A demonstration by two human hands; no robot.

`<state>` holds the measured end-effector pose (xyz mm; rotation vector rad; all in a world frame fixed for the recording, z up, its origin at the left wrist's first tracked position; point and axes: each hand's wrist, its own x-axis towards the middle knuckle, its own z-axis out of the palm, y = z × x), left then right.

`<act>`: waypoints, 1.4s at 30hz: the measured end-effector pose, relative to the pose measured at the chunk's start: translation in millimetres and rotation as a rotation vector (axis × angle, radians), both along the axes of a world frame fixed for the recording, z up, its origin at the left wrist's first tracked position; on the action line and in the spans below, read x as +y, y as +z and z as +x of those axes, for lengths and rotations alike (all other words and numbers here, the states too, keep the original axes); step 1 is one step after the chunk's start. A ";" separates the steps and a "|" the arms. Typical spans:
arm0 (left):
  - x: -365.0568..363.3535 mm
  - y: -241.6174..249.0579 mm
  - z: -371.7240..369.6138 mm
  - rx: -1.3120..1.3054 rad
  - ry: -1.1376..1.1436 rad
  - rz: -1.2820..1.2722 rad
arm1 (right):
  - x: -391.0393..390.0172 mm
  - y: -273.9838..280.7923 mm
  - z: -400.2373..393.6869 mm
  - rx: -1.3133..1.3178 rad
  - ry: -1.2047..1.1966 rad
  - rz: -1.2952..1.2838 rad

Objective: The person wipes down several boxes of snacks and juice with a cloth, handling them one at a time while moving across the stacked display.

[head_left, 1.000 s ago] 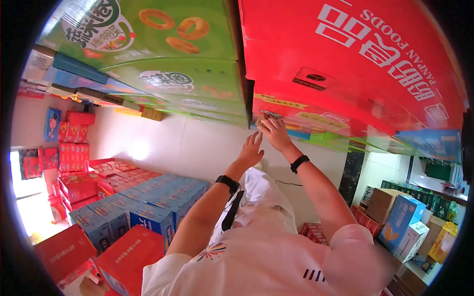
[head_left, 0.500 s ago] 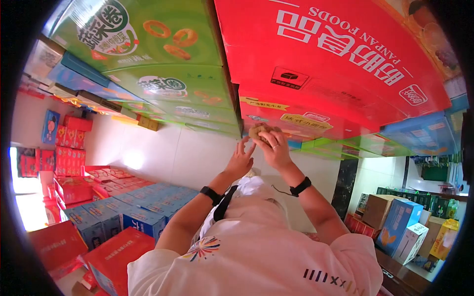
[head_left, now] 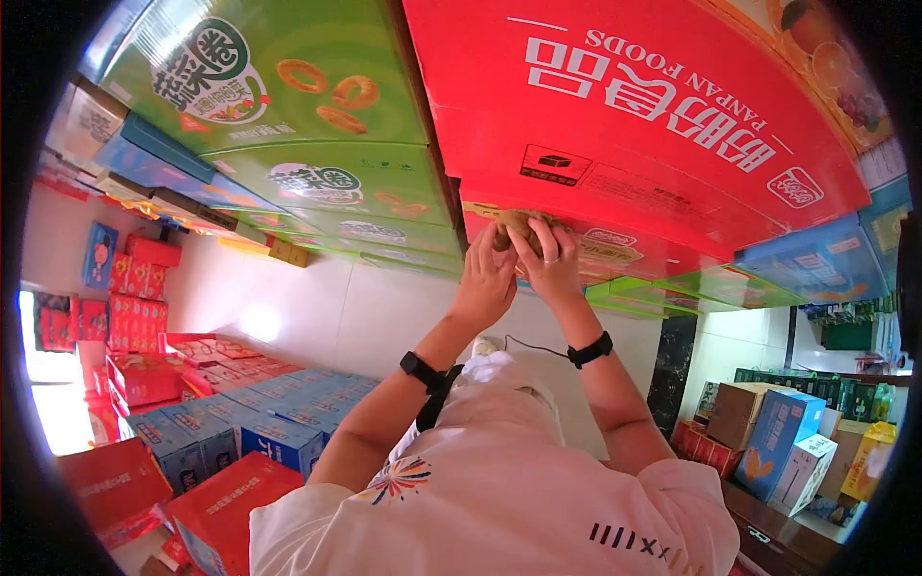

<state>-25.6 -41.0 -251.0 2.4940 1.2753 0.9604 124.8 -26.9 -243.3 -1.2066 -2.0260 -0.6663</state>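
Observation:
A small, crumpled brown cloth (head_left: 519, 226) is bunched up between my hands, at the lower face of the big red carton (head_left: 634, 106). My right hand (head_left: 549, 261), with a ring on one finger, grips the cloth from the right. On the other side my left hand (head_left: 486, 278) has its fingers bent in against the cloth's left edge. The cloth's underside is hidden by the fingers. Both wrists wear black bands. Just left of the hands runs the edge of a stack of green snack cartons (head_left: 288, 77).
Blue boxes (head_left: 221, 422) and red boxes (head_left: 230, 499) are stacked at the lower left. A blue carton (head_left: 816, 259) sits beyond the red one. At the right are a standing blue box (head_left: 778, 437) and a brown carton (head_left: 740, 415). A pale tiled floor (head_left: 375, 298) lies below.
Both hands have moved up against the red carton with the brown cloth. My left hand, apart from the cloth before, has come up to it and closed its fingers there.

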 end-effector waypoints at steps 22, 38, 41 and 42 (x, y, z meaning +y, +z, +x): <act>-12.7 -80.9 -5.6 0.258 0.088 -0.651 | -37.5 -99.6 -15.2 0.108 0.050 -0.568; -2.4 83.0 50.1 -0.277 0.022 0.132 | -26.9 54.1 31.6 0.428 -0.056 -0.149; 5.2 56.0 53.6 -0.226 0.035 0.140 | -20.6 10.6 34.0 0.348 -0.086 0.030; 5.9 52.6 53.0 -0.218 0.020 0.113 | -23.4 1.6 35.7 0.353 -0.092 -0.003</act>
